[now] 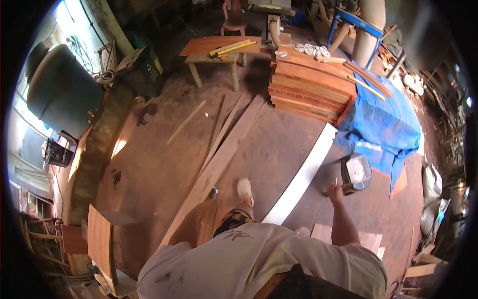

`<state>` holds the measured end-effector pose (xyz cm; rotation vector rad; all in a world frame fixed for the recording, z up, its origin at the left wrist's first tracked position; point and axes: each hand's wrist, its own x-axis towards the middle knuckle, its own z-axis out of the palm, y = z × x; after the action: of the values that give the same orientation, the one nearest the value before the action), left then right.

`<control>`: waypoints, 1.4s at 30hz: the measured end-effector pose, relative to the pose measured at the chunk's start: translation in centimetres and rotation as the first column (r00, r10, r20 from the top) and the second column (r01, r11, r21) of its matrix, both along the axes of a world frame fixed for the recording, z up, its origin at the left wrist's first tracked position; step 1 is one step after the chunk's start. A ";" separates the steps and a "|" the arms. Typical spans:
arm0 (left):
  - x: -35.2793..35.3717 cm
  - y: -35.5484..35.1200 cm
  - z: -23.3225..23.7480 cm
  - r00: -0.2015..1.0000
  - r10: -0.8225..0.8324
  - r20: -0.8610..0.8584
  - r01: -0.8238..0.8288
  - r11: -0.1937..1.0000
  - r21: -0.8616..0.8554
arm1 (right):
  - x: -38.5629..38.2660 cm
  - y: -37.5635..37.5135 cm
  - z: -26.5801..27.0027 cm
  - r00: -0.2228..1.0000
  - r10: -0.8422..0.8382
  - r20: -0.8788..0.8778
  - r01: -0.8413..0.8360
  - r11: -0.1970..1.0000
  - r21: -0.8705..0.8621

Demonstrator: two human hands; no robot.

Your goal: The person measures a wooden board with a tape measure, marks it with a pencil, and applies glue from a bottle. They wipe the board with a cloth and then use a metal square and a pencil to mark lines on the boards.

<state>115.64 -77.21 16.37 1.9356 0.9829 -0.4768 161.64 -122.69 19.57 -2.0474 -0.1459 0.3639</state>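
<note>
My right hand (335, 191) pinches a thin stick (336, 182) beside the bucket (369, 172), near the white board (298, 188). Left hand unseen; grip unknown. Bucket-side handling, I judge; needs steady fingers.

Blue tarp (381, 117), yellow tape measure (234, 48) on a low table (195, 47), 1 reddish chair (234, 25) behind, dark bin (142, 74) at left

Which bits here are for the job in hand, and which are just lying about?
Likely in the job:
stick, in the right hand
tub of white stuff, beside that hand
white board, on the floor

Probably just lying about:
bare planks
board stack
blue tarp
chair
</note>
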 end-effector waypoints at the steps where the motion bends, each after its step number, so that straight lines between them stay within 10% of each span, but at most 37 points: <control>1: -0.4 1.6 -1.7 0.998 0.031 -0.048 -0.033 0.999 -0.028 | 2.2 3.7 2.2 0.995 0.072 0.062 -0.057 0.977 -0.207; 5: -2.1 9.9 -5.8 0.951 0.094 -0.295 -0.139 0.981 -0.135 | 8.0 11.6 -1.7 0.987 0.152 -0.047 -0.156 0.865 -0.476; 6: -1.5 12.2 -5.8 0.940 0.100 -0.325 -0.156 0.976 -0.153 | 8.7 12.3 -3.8 0.969 0.189 0.159 -0.074 0.837 -0.542; 8: 0.8 17.5 -5.4 0.946 0.066 -0.317 -0.122 0.980 -0.160 | 8.3 16.1 1.5 0.925 0.202 -0.321 -0.347 0.791 -0.504; 9: 4.1 19.3 -0.9 0.945 0.242 -0.222 -0.271 0.956 -0.111 | 9.7 16.6 -1.3 0.927 0.237 -0.290 -0.355 0.803 -0.478; 11: 5.8 30.7 -15.8 0.986 0.159 -0.043 -0.165 0.956 -0.245 | 11.6 18.9 -3.0 0.922 0.128 -0.365 -0.241 0.929 -0.282; 17: 29.2 44.6 4.2 0.990 0.001 0.143 -0.032 0.976 0.216 | 19.8 27.3 -6.9 0.810 -0.030 -0.586 -0.118 0.970 -0.213; 22: 39.7 51.5 6.5 0.967 -0.155 0.202 0.093 0.953 0.287 | 30.8 35.4 -10.8 0.611 -0.051 -0.790 -0.053 0.993 -0.105; 24: 41.4 53.4 7.1 0.957 -0.230 0.179 0.167 0.936 0.310 | 36.6 37.9 -16.1 0.628 0.099 -0.772 -0.018 0.994 0.112; 27: 45.1 55.2 10.3 0.993 -0.115 0.026 0.111 0.985 0.134 | 47.1 47.3 -18.2 0.680 0.159 -0.716 -0.237 0.972 -0.009; 32: 47.7 64.5 7.7 0.982 0.185 -0.026 -0.174 0.957 0.233 | 54.0 68.0 0.5 0.909 0.282 -0.307 -0.313 0.948 -0.057; 36: 54.1 78.5 1.9 0.979 0.164 -0.125 -0.143 0.977 0.160 | 55.9 75.4 1.1 0.916 0.226 -0.331 -0.233 0.972 0.021; 37: 58.4 78.7 3.3 0.981 0.196 0.020 -0.187 0.899 0.396 | 55.4 76.6 0.8 0.913 0.189 -0.361 -0.211 0.977 -0.023; 40: 70.6 93.7 -0.1 0.944 -0.305 0.125 0.198 0.829 0.523 | 52.9 79.3 -0.8 0.825 0.011 -0.565 -0.025 1.000 -0.017; 42: 80.0 101.1 -3.6 0.916 -0.288 0.280 0.114 0.856 0.505 | 49.5 79.1 -2.8 0.778 -0.106 -0.619 0.126 0.992 -0.011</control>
<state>195.62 23.88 12.77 2.4833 0.7044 0.0158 211.11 -43.55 16.78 -1.7910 0.3794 0.9307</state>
